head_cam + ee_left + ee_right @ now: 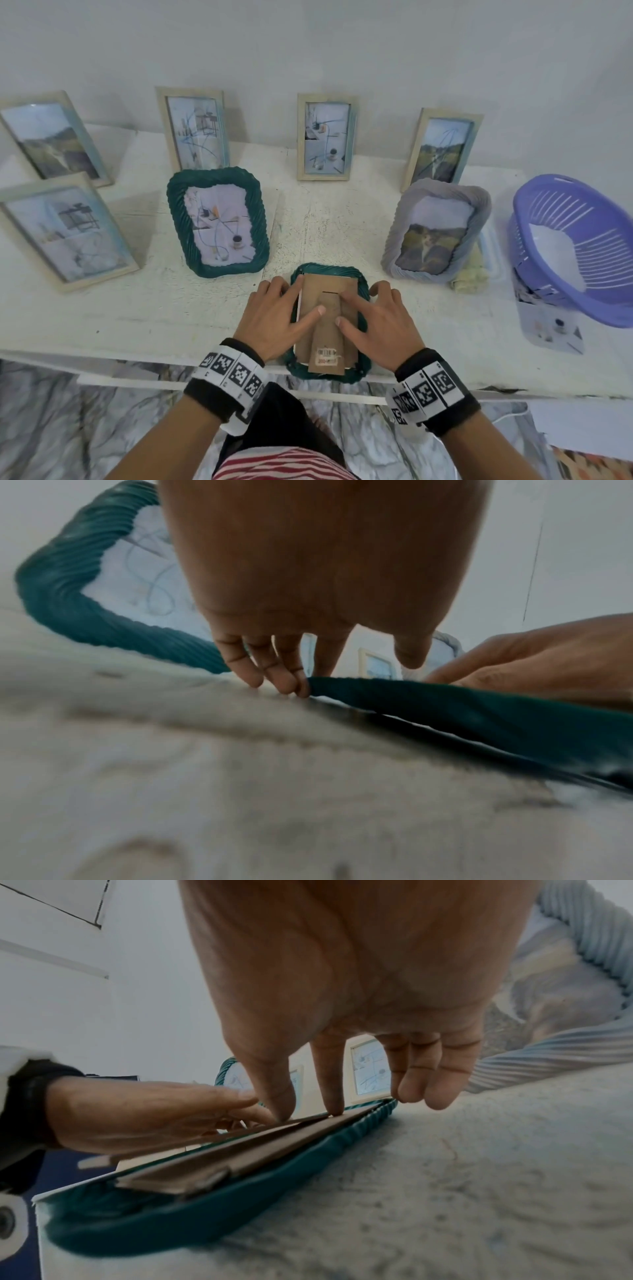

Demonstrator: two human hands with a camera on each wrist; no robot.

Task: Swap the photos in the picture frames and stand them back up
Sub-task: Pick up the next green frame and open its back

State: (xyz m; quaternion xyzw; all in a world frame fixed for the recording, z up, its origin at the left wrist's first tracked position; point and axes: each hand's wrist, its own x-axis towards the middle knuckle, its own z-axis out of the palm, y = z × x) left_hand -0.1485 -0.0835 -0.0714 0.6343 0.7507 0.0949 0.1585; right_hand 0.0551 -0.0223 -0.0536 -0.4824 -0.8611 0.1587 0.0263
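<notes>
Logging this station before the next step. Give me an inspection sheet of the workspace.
Surface: white table, paint worn.
Job's things: green frame face down at the near edge, cardboard back up; seven frames standing behind.
Clutter: purple basket tilted on a clear tub; loose photo inside the tub.
Grip: left hand and right hand press the back flat.
Cables: nothing seen.
Surroundings: white wall, marbled floor.

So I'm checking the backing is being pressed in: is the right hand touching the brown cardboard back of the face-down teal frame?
Touching. In the right wrist view the right hand sets its thumb and forefinger tips on the cardboard back.
</notes>
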